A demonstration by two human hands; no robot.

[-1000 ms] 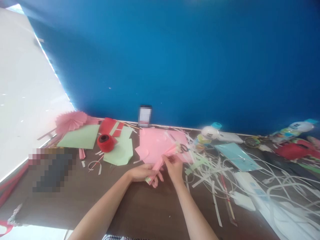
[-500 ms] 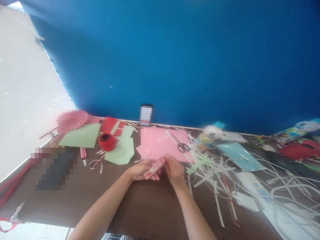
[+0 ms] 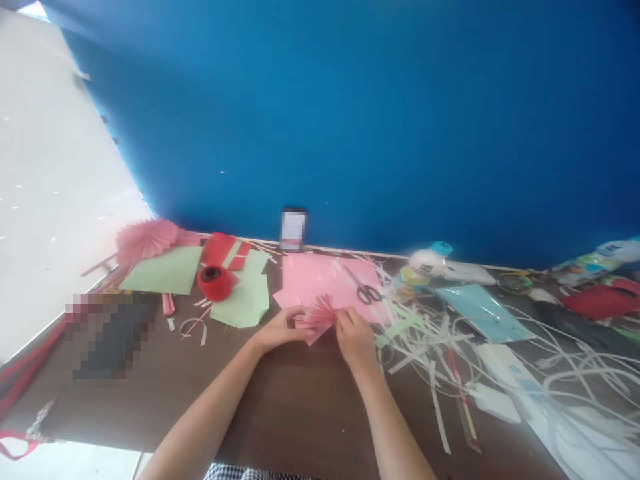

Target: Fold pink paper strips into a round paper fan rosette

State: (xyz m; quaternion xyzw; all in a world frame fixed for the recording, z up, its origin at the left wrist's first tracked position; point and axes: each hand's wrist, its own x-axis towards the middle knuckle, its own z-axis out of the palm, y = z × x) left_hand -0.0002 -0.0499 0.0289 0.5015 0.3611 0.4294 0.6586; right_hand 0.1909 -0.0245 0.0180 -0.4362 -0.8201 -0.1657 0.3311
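Both my hands hold a pleated pink paper fan (image 3: pixel 316 316), spread open between them just above the brown table (image 3: pixel 280 407). My left hand (image 3: pixel 281 329) pinches its left end and my right hand (image 3: pixel 353 336) pinches its right end. Behind the fan lies a flat pink paper sheet (image 3: pixel 320 280) with black-handled scissors (image 3: pixel 364 289) on its right part.
A red ribbon spool (image 3: pixel 215 281) sits on green paper (image 3: pixel 240 303) at the left, near a finished pink paper rosette (image 3: pixel 146 239). White paper strips (image 3: pixel 440 347), a light blue sheet (image 3: pixel 477 312) and bottles (image 3: pixel 430 261) crowd the right. A blue wall (image 3: pixel 350 120) backs the table.
The folded pink strip that my hands held closed has been fanned out into a half rosette. Both hands shifted slightly up and away from me.
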